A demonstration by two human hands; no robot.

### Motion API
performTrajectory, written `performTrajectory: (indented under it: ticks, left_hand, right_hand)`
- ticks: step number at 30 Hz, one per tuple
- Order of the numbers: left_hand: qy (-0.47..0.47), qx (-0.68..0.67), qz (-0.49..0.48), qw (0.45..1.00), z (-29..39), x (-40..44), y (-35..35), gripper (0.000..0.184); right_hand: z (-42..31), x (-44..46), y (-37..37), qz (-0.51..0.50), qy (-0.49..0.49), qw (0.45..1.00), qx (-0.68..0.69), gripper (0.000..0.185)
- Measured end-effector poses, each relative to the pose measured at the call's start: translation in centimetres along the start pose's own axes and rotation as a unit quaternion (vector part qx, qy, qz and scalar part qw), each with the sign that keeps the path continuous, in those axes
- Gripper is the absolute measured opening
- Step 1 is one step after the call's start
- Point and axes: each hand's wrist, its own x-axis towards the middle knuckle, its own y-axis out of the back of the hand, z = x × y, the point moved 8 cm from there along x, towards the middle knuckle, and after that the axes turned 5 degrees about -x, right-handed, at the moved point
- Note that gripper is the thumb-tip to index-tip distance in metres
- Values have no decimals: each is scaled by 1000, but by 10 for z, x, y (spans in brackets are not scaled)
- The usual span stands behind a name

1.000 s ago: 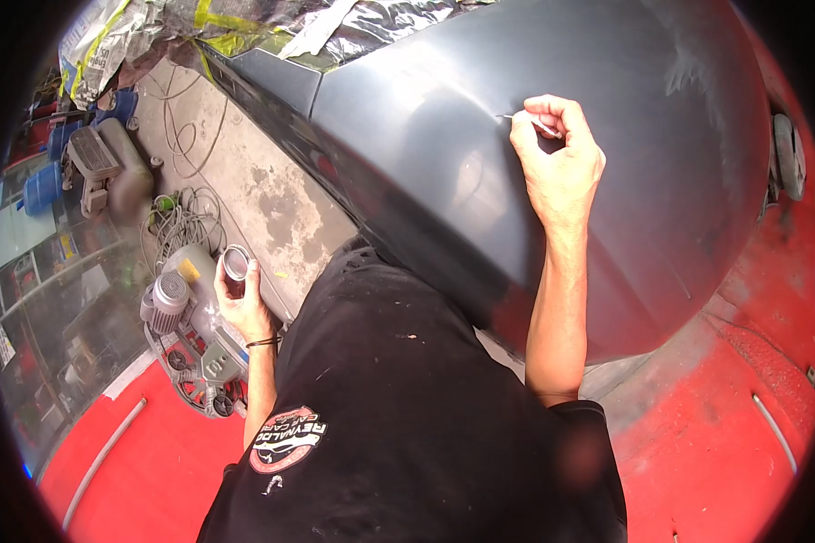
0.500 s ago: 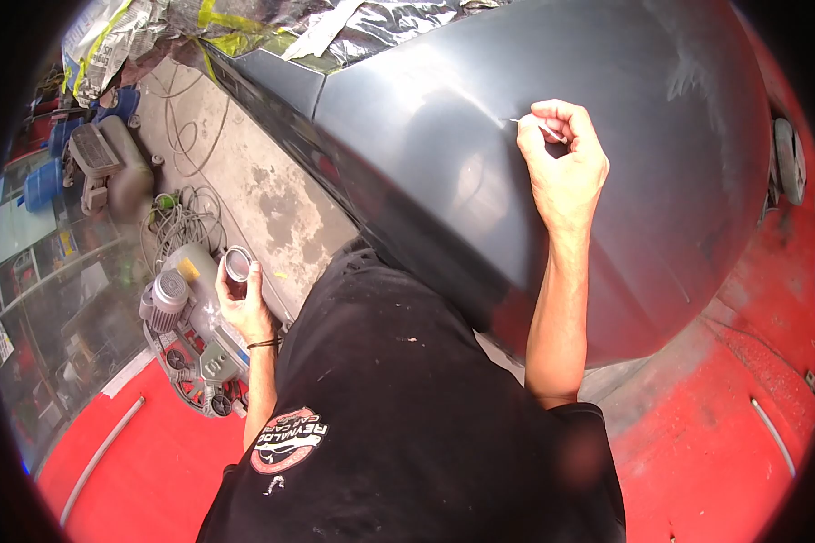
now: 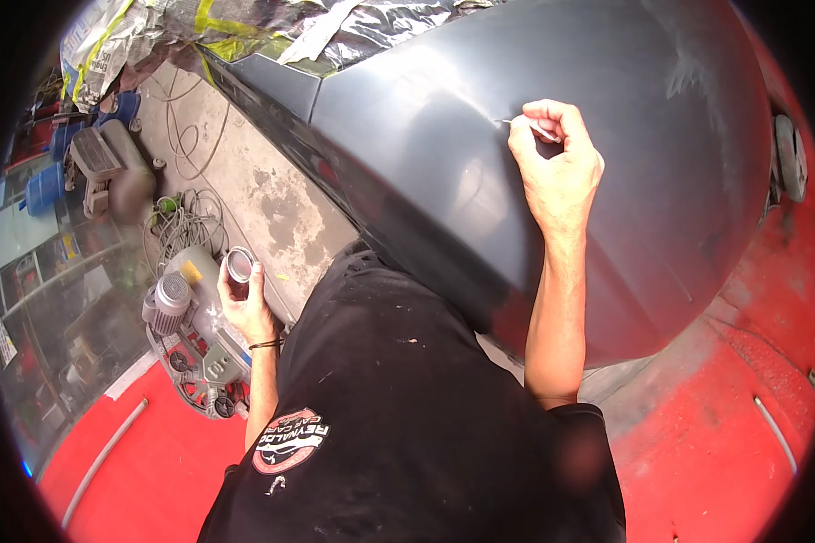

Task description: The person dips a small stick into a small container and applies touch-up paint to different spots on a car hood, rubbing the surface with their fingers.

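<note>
My left hand holds a small round cup between its thumb and fingers, low at the left of my body. Over the dark grey car panel, my right hand pinches a thin pale tool. The tool's fine tip points left, at or close to the panel surface; whether it touches cannot be told. A bright reflection lies on the panel just left of the tip.
Plastic sheeting with yellow tape covers the area at the top. An air compressor and a coiled hose stand at the left on the concrete floor. Red surfaces lie at the lower sides.
My right hand moved slightly right, then back left with the thin tool. My left hand keeps its hold on the cup, nearly in place.
</note>
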Motion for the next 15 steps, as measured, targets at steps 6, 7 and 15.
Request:
performTrajectory:
  ticks: [6, 7, 15]
  left_hand:
    - [3, -1, 1, 1000, 1, 0, -2, 64]
    - [1, -6, 0, 1000, 0, 0, -3, 64]
    - [-5, -6, 1, 1000, 1, -1, -4, 63]
  right_hand:
    - [-1, 0, 0, 1, 2, 1000, -13, 20]
    - [0, 0, -1, 1, 3, 1000, -13, 21]
    - [1, -1, 1, 3, 3, 1000, -2, 20]
